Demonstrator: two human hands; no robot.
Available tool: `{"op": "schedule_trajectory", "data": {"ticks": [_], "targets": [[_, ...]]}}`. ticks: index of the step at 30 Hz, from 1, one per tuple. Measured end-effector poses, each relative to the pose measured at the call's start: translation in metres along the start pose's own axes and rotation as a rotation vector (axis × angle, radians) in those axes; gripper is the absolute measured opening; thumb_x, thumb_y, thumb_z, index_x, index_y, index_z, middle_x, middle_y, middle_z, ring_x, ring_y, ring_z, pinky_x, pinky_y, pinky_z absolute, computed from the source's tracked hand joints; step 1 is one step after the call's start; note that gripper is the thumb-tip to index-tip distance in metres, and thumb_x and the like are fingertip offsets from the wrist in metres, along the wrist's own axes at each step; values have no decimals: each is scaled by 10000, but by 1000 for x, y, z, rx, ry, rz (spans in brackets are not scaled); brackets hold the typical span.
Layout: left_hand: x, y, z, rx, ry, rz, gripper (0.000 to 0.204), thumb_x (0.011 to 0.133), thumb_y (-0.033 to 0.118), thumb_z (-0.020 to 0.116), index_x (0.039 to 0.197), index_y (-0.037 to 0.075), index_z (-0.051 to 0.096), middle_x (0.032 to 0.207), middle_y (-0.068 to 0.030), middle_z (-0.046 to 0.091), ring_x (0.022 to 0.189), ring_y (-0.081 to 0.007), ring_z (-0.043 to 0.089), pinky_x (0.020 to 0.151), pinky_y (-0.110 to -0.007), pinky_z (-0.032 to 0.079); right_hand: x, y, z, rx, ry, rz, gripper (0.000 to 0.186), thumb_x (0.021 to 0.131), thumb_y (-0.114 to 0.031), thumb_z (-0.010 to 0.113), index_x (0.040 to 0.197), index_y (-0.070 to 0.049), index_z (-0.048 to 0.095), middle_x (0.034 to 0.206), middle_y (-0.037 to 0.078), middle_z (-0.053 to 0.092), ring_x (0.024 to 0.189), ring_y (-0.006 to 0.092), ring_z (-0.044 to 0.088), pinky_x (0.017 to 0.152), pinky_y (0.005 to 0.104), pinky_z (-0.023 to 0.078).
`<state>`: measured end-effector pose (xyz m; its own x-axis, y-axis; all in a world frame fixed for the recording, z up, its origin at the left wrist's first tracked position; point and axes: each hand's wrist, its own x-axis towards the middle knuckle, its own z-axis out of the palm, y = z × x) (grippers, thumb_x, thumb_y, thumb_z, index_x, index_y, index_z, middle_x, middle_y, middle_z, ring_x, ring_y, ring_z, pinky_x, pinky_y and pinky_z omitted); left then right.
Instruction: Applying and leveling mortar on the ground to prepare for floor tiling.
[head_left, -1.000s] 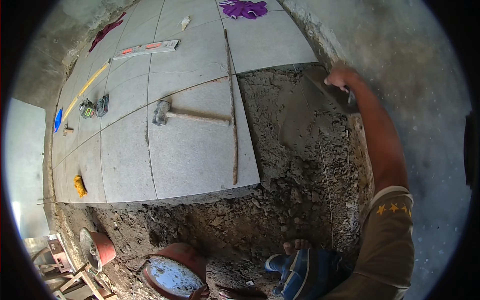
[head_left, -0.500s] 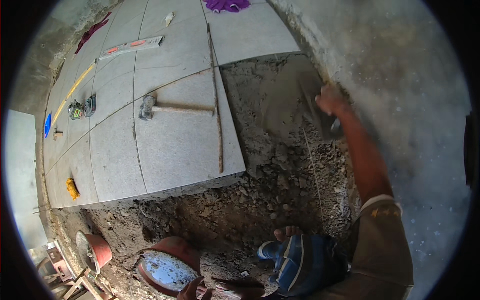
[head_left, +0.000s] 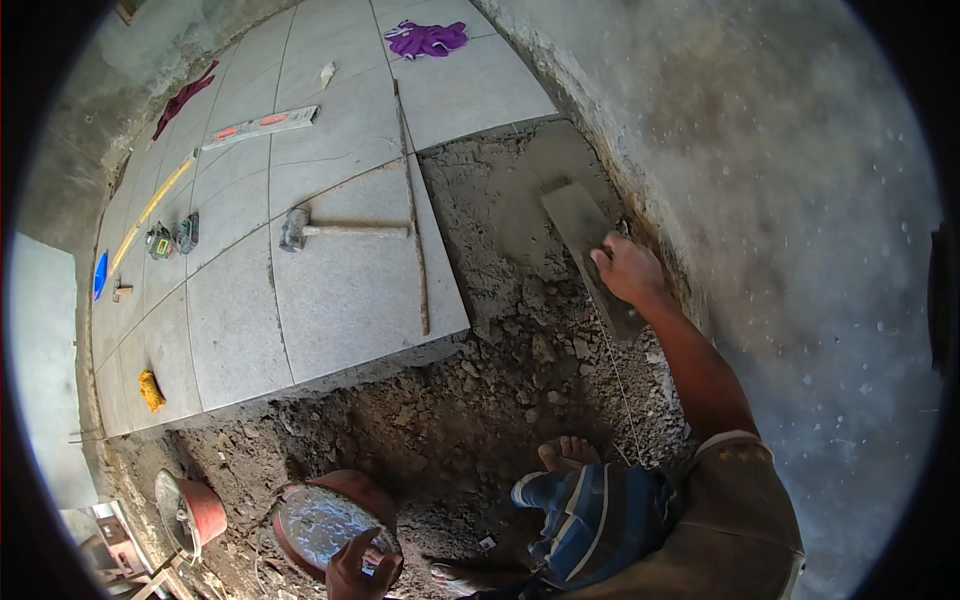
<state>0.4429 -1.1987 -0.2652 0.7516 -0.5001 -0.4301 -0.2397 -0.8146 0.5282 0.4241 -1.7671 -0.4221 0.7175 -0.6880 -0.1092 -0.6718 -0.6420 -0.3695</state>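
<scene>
My right hand (head_left: 632,270) is closed around the grip of a long rectangular plastering trowel (head_left: 572,215), whose grip is covered by my fingers. The blade lies slantwise on a patch of smooth wet mortar (head_left: 515,205) beside the right wall. Rough rubble and lumpy mortar show under its near end. At the lower edge, my left hand (head_left: 362,570) has its fingers curved and apart. It is over the near rim of a red bucket (head_left: 367,492) holding greyish liquid; whether it touches the rim I cannot tell.
Pale floor tiles (head_left: 330,300) spread to the left, bearing a mallet (head_left: 350,231), a thin stick (head_left: 412,210), a spirit level (head_left: 262,128) and a purple cloth (head_left: 428,40). A second red bucket (head_left: 207,513) lies tipped at lower left. A string (head_left: 625,395) crosses the rubble near my foot.
My right hand and the trowel have come nearer and slightly left, exposing more smoothed mortar. My left hand has risen further into view over the bucket. The whole view has shifted a little.
</scene>
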Motion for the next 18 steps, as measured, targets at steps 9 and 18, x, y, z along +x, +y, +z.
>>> {"op": "schedule_trajectory", "data": {"ticks": [9,18], "targets": [[-9,9,-2,-81,-45,-119,407,833,89,751,1225,48,646,870,-146,691,775,-274,677,703,-391,540,118,-12,47,-280,0,5,324,966,-345,543,1146,-81,595,1087,210,688,1001,406,666,851,519,540],[-16,17,-10,-87,-87,-91,410,824,64,719,1226,46,641,891,-153,702,810,-295,689,735,-383,545,14,47,25,-202,-50,113,384,951,-355,563,1195,-59,588,1054,239,680,1024,447,634,862,549,513]]}}
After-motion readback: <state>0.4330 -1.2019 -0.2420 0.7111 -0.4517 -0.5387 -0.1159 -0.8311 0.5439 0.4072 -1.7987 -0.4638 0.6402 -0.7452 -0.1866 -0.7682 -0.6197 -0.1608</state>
